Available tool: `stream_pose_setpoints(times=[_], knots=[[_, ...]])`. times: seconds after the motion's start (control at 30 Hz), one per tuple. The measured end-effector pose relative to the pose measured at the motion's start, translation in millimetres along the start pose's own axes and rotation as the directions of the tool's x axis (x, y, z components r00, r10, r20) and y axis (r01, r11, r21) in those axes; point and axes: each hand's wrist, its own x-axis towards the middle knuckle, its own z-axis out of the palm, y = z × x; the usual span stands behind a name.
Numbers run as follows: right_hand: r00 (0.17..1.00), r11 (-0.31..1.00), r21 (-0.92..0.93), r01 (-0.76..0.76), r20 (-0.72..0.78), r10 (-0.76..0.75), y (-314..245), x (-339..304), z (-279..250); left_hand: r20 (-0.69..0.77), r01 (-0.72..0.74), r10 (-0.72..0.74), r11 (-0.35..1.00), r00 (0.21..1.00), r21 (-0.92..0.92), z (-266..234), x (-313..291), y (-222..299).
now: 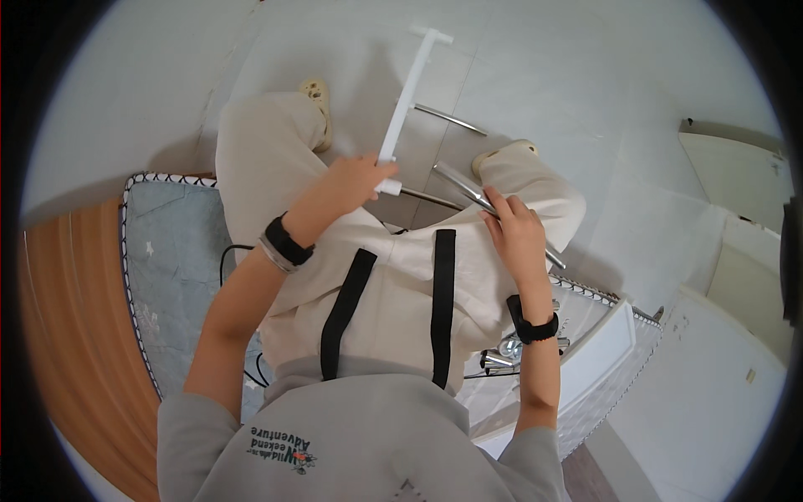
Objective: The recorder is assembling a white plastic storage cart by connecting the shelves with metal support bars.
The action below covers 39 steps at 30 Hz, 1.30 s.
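Observation:
My left hand [360,181] is closed round the lower end of a long white bar [406,105], which slants up and away over the floor between my legs. A short crosspiece tops the bar's far end. Two thin metal rods stick out of it to the right: the upper rod [452,120] over the floor, the lower rod [431,198] just above my lap. In my right hand [516,230] lies a shiny metal tube [462,182], slanting from upper left to lower right over my right thigh. The tube and the bar are apart.
I sit on a grey patterned mat [171,276] with black-and-white edging. Several short metal tubes [499,360] lie beside my right hip, near a white panel [598,351]. Wood-coloured boards [79,309] are at the left, white cabinet parts [736,167] at the right.

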Motion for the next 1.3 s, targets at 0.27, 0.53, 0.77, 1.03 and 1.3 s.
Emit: stream_pose_setpoints(times=[0.27, 0.53, 0.77, 1.03, 1.3], knots=[[0.987, 0.987, -0.037, 0.156, 0.055, -0.154, -3, 2, 14, 0.165, 0.010, -0.016, 0.999, 0.986, 0.036, 12, -3, 16], [0.996, 0.995, 0.054, 0.080, 0.026, -0.081, -5, -7, -5, 0.124, -0.047, 0.068, 0.984, 0.990, -0.170, -1, -2, 29], [0.998, 0.995, 0.081, 0.055, -0.048, -0.051, -2, -17, -34, 0.227, 0.021, 0.066, 0.932, 0.972, -0.361, -33, -7, 29], [0.998, 0.998, 0.027, 0.061, 0.012, -0.062, -9, -16, -10, 0.264, 0.061, 0.047, 0.920, 0.963, -0.387, -35, -7, 27], [0.986, 0.987, -0.030, 0.158, -0.055, -0.159, -17, 0, 1, 0.170, 0.031, 0.042, 0.915, 0.985, -0.403, -39, -5, 26]])
